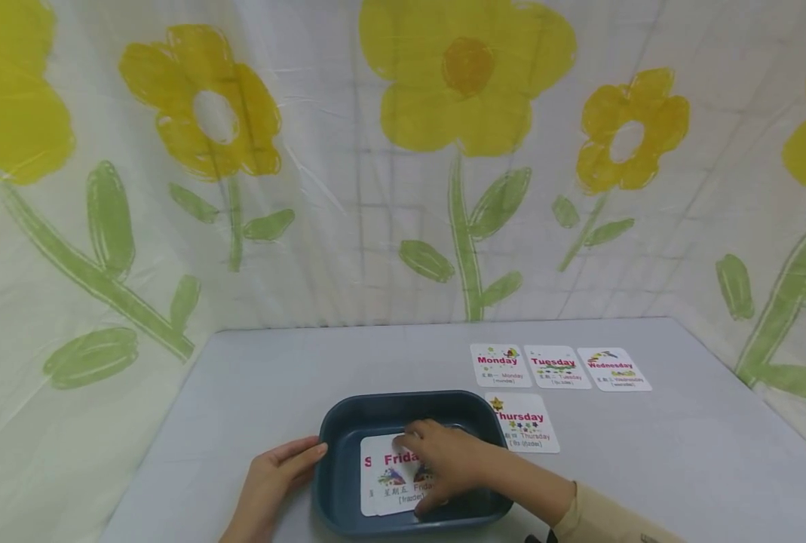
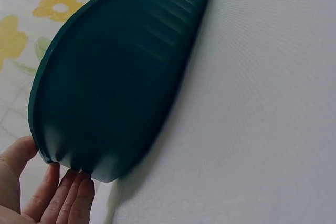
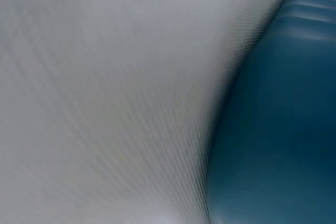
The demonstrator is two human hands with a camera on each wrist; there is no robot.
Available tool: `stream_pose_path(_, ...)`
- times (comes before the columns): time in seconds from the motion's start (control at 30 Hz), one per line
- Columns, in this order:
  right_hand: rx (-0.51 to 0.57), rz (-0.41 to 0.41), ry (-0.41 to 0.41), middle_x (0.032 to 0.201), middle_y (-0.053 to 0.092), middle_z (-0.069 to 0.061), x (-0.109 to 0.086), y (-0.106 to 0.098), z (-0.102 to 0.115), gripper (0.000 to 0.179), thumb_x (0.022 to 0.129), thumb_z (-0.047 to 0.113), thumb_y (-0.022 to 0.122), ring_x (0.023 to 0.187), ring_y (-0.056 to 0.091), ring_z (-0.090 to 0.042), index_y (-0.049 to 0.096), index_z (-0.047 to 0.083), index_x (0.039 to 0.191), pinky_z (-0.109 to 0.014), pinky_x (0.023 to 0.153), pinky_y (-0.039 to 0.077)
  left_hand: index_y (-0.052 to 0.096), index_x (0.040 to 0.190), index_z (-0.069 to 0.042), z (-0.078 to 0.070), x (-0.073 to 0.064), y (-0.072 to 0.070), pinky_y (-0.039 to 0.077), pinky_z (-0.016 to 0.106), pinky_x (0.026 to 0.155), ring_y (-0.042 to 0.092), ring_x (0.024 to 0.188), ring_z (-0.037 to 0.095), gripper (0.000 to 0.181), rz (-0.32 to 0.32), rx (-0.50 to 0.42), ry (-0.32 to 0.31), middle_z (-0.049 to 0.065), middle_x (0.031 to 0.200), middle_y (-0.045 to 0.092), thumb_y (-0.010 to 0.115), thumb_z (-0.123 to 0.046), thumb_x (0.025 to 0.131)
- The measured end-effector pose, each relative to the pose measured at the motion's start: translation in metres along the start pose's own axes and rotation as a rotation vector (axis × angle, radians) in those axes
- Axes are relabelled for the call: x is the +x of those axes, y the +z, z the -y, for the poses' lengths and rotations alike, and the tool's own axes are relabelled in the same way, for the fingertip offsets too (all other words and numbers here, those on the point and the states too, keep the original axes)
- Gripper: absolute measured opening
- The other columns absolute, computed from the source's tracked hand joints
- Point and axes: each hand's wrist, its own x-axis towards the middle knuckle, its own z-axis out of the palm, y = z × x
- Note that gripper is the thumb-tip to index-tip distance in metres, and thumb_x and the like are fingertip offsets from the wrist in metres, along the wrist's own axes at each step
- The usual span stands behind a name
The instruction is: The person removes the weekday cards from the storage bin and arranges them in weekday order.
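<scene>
A dark blue-green plastic tray (image 1: 338, 494) with rounded corners stands on the table near its front. My left hand (image 1: 274, 475) holds the tray's left rim; in the left wrist view the thumb and fingers (image 2: 81, 198) pinch that end. Inside lies a small pile of white cards, the Friday card (image 1: 396, 471) on top and another card (image 1: 367, 483) showing a red "S" at its left. My right hand (image 1: 446, 464) reaches over the right wall and grips the Friday card across its top and bottom edges, covering its right part. The right wrist view shows mainly the tray's outer wall (image 3: 278, 119).
Monday (image 1: 501, 369), Tuesday (image 1: 557, 369) and Wednesday (image 1: 613, 371) cards lie in a row at the back right of the white table (image 1: 274, 369). Below Monday, the Thursday card (image 1: 528, 430) is partly hidden by the tray's corner. A flowered curtain (image 1: 321, 226) hangs behind.
</scene>
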Motion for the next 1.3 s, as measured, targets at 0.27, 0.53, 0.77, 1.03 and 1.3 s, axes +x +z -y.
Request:
stream_pose_path(0.27,-0.013,-0.022,-0.002,0.133,0.046,-0.004,-0.001,-0.008,-0.002,0.077,0.065,0.054,0.076,0.119,0.046,-0.020,0.048,0.023,0.130,-0.038,0.093,0.049,0.061,0.115,0.002,-0.001,-0.001,0.000,0.053,0.038,0.086,0.063,0.100,0.023,0.064,0.000,0.017,0.007,0.015,0.113,0.064,0.076,-0.043,0.072)
stream_pose_path(0.53,0.020,-0.075,0.001,0.136,0.043,-0.004,-0.008,-0.024,0.000,0.077,0.065,0.056,0.076,0.117,0.046,-0.017,0.049,0.024,0.130,-0.035,0.095,0.047,0.061,0.115,0.002,-0.001,-0.001,0.000,0.053,0.038,0.086,0.063,0.101,0.023,0.067,-0.007,0.024,0.003,0.016,0.114,0.063,0.076,-0.045,0.071)
stream_pose_path(0.77,-0.001,-0.100,-0.025,0.135,0.044,-0.002,-0.013,-0.034,0.000,0.078,0.065,0.060,0.073,0.115,0.047,-0.016,0.049,0.025,0.130,-0.036,0.094,0.048,0.060,0.116,0.002,-0.001,0.000,0.000,0.052,0.039,0.087,0.062,0.102,0.026,0.070,-0.013,0.042,-0.007,0.017,0.116,0.063,0.075,-0.049,0.070)
stream_pose_path(1.03,-0.005,-0.089,0.023,0.134,0.045,-0.002,-0.023,-0.039,-0.005,0.077,0.064,0.060,0.074,0.115,0.046,-0.017,0.051,0.026,0.128,-0.038,0.095,0.047,0.061,0.115,0.002,0.000,0.000,0.000,0.053,0.038,0.085,0.062,0.102,0.025,0.067,-0.011,0.039,-0.008,0.016,0.115,0.063,0.075,-0.048,0.071)
stream_pose_path(1.3,-0.016,-0.102,0.083,0.133,0.046,-0.001,-0.039,-0.043,-0.016,0.075,0.063,0.061,0.074,0.117,0.046,-0.017,0.053,0.027,0.126,-0.038,0.092,0.049,0.061,0.114,0.002,0.000,0.001,0.000,0.053,0.038,0.084,0.064,0.097,0.022,0.067,-0.015,0.031,-0.010,0.015,0.112,0.065,0.076,-0.047,0.071)
